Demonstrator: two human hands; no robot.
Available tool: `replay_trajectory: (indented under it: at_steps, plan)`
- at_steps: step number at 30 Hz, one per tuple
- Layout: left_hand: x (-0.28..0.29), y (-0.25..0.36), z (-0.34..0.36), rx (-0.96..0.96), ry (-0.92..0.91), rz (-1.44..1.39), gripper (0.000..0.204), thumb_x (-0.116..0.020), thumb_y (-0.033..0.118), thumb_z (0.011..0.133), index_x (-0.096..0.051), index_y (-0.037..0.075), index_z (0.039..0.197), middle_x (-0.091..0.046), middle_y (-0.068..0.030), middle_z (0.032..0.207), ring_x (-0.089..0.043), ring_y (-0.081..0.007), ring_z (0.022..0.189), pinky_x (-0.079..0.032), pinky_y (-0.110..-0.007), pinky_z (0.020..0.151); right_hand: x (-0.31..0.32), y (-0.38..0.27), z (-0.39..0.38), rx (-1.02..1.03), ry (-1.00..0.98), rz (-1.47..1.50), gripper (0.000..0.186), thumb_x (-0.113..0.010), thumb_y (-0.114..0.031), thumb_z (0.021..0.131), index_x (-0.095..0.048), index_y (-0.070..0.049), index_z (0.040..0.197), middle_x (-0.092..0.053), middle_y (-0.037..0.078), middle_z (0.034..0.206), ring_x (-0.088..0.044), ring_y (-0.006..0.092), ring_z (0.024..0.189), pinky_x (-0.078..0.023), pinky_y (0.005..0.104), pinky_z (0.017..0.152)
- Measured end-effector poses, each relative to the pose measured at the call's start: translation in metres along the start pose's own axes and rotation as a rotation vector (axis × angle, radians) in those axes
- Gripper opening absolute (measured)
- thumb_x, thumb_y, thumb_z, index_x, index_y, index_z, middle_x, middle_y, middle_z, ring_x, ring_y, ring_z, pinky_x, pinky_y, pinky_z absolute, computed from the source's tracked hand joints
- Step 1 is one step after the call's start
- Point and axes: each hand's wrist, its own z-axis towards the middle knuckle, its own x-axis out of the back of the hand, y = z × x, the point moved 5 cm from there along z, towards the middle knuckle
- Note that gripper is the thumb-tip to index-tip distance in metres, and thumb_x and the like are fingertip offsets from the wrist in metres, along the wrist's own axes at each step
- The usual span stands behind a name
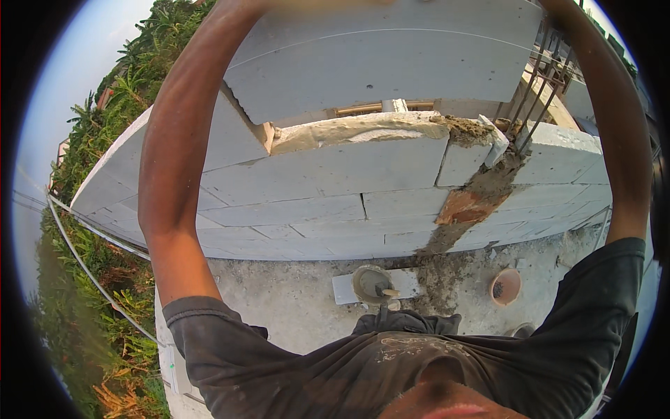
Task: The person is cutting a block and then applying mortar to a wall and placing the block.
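A large pale grey aerated concrete block (377,73) is raised in front of me, its lower edge above a gap in the top course of the wall. Both my arms reach up around it. My left hand (328,2) shows only as a blurred strip along the block's top edge. At the block's upper right corner is my right hand (558,8), its fingers mostly cut off by the frame. Beneath the block, a bed of wet mortar (356,133) covers the wall (328,167). A thin white string (391,29) crosses the block's face.
Steel rebars (539,91) stick up from a mortar-filled column at the right. On the concrete floor (279,293) below stand a mortar bucket (370,283) with a tool in it and an orange-brown bucket (505,287). Trees and cables (84,262) lie beyond the left edge.
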Motion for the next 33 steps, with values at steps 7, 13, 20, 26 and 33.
replay_trajectory:
  at_steps: [7, 13, 20, 26, 33]
  plan:
    - [-0.017, 0.011, -0.01, -0.146, 0.047, -0.015, 0.079, -0.073, 0.06, 0.076, -0.053, 0.016, 0.139, -0.065, -0.0193, 0.125, -0.06, -0.0334, 0.118, -0.044, -0.054, 0.103, -0.012, 0.031, 0.015, -0.064, 0.055, -0.142, 0.09, -0.085, -0.037, 0.07, -0.041, -0.012, 0.144, -0.041, 0.02, 0.149, -0.041, 0.0375, 0.136, -0.03, 0.0589, 0.113]
    - [-0.027, 0.007, -0.013, 0.004, -0.019, -0.026, 0.073, -0.074, 0.052, 0.078, -0.054, 0.015, 0.138, -0.064, -0.0201, 0.126, -0.06, -0.0328, 0.118, -0.044, -0.054, 0.102, -0.022, 0.027, 0.02, -0.007, 0.078, -0.18, 0.08, -0.084, -0.037, 0.072, -0.048, -0.012, 0.139, -0.043, 0.019, 0.148, -0.043, 0.0371, 0.134, -0.034, 0.0581, 0.11]
    - [-0.039, 0.037, -0.033, -0.126, 0.145, -0.024, 0.071, -0.073, 0.047, 0.079, -0.054, 0.011, 0.138, -0.063, -0.0226, 0.128, -0.059, -0.0342, 0.119, -0.043, -0.054, 0.103, -0.034, 0.035, 0.019, 0.072, 0.044, -0.218, 0.079, -0.083, -0.044, 0.073, -0.05, -0.012, 0.137, -0.047, 0.021, 0.144, -0.044, 0.0382, 0.134, -0.036, 0.0557, 0.109]
    - [-0.075, -0.024, 0.006, -0.184, 0.142, 0.008, 0.084, -0.065, 0.072, 0.074, -0.054, 0.019, 0.139, -0.072, -0.0202, 0.094, -0.073, -0.032, 0.084, -0.056, -0.05, 0.078, -0.045, 0.037, 0.017, 0.065, 0.007, -0.197, 0.083, -0.082, -0.046, 0.074, -0.047, -0.011, 0.14, -0.047, 0.023, 0.144, -0.043, 0.0392, 0.135, -0.033, 0.0565, 0.111]
    - [-0.087, -0.031, 0.003, -0.139, 0.116, -0.043, 0.083, -0.063, 0.073, 0.074, -0.055, 0.02, 0.138, -0.072, -0.0195, 0.094, -0.073, -0.032, 0.083, -0.056, -0.053, 0.079, -0.052, 0.031, 0.01, 0.107, -0.016, -0.188, 0.084, -0.083, -0.046, 0.073, -0.047, -0.01, 0.14, -0.047, 0.022, 0.145, -0.043, 0.0395, 0.135, -0.032, 0.0574, 0.111]
